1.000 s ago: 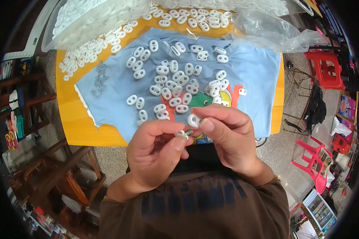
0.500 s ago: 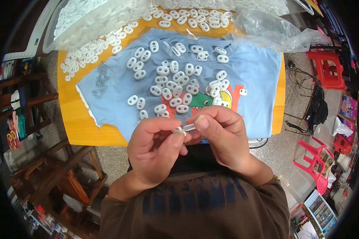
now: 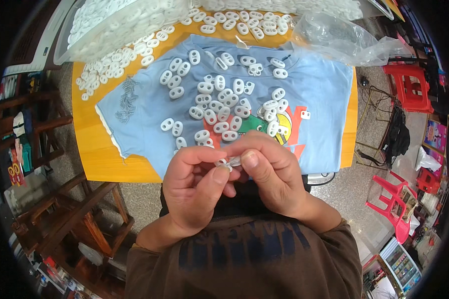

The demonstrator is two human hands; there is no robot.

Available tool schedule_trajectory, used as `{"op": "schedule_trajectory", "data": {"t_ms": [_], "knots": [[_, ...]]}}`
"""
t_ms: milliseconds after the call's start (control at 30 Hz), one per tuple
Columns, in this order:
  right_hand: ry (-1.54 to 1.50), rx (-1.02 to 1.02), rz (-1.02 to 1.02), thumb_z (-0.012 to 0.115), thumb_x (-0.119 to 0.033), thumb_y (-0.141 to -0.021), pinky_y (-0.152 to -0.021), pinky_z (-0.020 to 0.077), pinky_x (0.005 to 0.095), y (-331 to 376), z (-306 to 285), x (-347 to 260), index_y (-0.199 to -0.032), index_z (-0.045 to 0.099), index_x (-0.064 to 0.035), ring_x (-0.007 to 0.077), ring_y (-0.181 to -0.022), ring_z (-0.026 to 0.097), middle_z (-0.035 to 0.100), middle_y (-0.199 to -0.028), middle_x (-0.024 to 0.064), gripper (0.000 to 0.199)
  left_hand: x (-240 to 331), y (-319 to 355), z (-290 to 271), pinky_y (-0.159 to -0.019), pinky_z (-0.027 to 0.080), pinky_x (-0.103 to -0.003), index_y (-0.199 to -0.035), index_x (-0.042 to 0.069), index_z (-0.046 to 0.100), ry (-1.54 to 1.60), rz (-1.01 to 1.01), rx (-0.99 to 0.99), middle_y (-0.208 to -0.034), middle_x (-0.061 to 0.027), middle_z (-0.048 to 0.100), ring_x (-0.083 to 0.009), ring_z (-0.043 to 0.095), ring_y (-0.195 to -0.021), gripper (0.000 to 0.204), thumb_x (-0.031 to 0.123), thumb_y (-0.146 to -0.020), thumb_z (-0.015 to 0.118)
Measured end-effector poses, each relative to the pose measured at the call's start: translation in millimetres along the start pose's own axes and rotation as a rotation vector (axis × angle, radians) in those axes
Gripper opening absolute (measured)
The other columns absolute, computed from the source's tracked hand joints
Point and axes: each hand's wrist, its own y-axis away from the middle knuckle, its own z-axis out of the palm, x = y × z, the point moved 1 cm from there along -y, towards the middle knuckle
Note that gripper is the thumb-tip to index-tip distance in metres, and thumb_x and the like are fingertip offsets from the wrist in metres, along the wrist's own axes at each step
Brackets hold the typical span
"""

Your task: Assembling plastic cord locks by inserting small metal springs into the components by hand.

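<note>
My left hand (image 3: 190, 192) pinches a small white plastic piece (image 3: 222, 164) between thumb and forefinger, just above the near edge of the table. My right hand (image 3: 277, 177) grips a thin, light-grey ridged piece (image 3: 233, 161) whose inner end meets the white one; fingers cover much of both, so their exact kind is unclear. Beyond my fingers, many white oval two-hole cord locks (image 3: 216, 105) lie scattered on a light blue T-shirt (image 3: 319, 89) with a green cartoon print. A few of them overlap.
The shirt covers most of a yellow table (image 3: 97, 159). At the far left stands a clear bin (image 3: 129, 37) heaped with white pieces, more of them spilled beside it. A crumpled plastic bag (image 3: 334, 37) lies far right. Red stools (image 3: 409, 87) and wooden furniture (image 3: 80, 219) flank the table.
The right fingers have shifted slightly left, closer to the white piece, covering more of the grey piece. The left hand keeps nearly the same pinch.
</note>
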Motion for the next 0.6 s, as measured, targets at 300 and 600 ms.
{"op": "schedule_trajectory", "data": {"t_ms": [300, 600], "knots": [[-0.441, 0.049, 0.371, 0.046, -0.014, -0.092, -0.055, 0.042, 0.018, 2.4, 4.3, -4.0, -0.101, 0.051, -0.0012, 0.0047, -0.062, 0.048, 0.051, -0.073, 0.0001, 0.016, -5.3, 6.6, 0.9, -0.054, 0.049, -0.02, -0.102, 0.002, 0.047, 0.045, 0.003, -0.099, -0.087, -0.0111, 0.059, -0.0097, 0.058, -0.069, 0.02, -0.003, -0.083, 0.051], [-0.532, -0.001, 0.238, 0.046, -0.007, -0.091, -0.06, 0.045, 0.0209, 1.5, 6.5, -4.3, -0.105, 0.051, -0.0005, 0.0078, -0.071, 0.05, 0.049, -0.083, 0.0019, 0.016, -3.9, 6.6, -1.2, -0.053, 0.05, -0.021, -0.101, 0.002, 0.045, 0.098, 0.076, -0.089, -0.09, -0.0113, 0.057, -0.0109, 0.058, -0.072, 0.019, -0.002, -0.083, 0.051]]}}
